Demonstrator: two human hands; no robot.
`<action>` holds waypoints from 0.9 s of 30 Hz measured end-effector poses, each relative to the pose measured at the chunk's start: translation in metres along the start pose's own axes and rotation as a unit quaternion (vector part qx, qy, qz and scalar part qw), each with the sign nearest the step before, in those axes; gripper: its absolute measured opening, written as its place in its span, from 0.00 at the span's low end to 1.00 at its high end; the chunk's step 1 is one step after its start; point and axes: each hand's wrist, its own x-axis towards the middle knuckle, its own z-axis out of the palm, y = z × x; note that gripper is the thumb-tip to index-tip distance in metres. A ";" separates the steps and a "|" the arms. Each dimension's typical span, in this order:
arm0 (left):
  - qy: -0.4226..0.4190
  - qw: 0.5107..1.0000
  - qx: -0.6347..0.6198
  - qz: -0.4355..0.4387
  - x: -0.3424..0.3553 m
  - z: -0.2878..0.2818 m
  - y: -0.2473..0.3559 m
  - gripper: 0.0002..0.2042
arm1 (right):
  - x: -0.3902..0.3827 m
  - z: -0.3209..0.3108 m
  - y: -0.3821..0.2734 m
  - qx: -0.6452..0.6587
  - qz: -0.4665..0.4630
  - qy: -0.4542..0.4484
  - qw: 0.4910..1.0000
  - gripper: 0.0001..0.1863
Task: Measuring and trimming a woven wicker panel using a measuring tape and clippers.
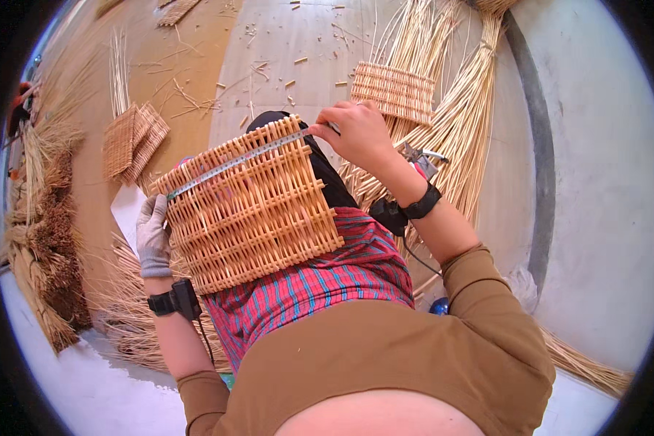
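Two hands are busy: the left hand (152, 229), in a pale grey cloth glove, is closed on the left edge of a flat, tan panel woven from thin sticks (251, 211), and the bare right hand (356, 134) has its grip pinched on a thin, white measuring tape with small marks (225, 168), by the panel's top right corner. I think the panel is light and stiff, with just a little bend, and not slippery, but hard squeezing might snap a stick. The side edges look like the best place to hold it. It is shaped like a box's flat side, with bands running across, bumpy stick ends along the top and tiny gaps all over. It sits tilted on the person's lap, over a red and blue checked cloth (305, 272). Past it, a smaller tan woven panel (392, 91) rests on long, pale yellow sticks (461, 134), and little cut stick bits (301, 60) dot the floor.
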 end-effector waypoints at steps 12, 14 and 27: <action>0.120 0.945 0.257 0.161 -0.004 0.000 -0.002 0.10 | 0.011 0.000 -0.005 0.002 0.023 -0.024 0.999 0.20; 0.136 0.951 0.218 0.171 -0.014 0.008 0.008 0.11 | 0.006 -0.013 -0.012 0.014 -0.003 -0.016 1.000 0.19; 0.104 0.912 0.350 0.186 -0.103 0.007 -0.006 0.15 | -0.045 -0.031 -0.030 -0.005 0.022 -0.080 0.997 0.17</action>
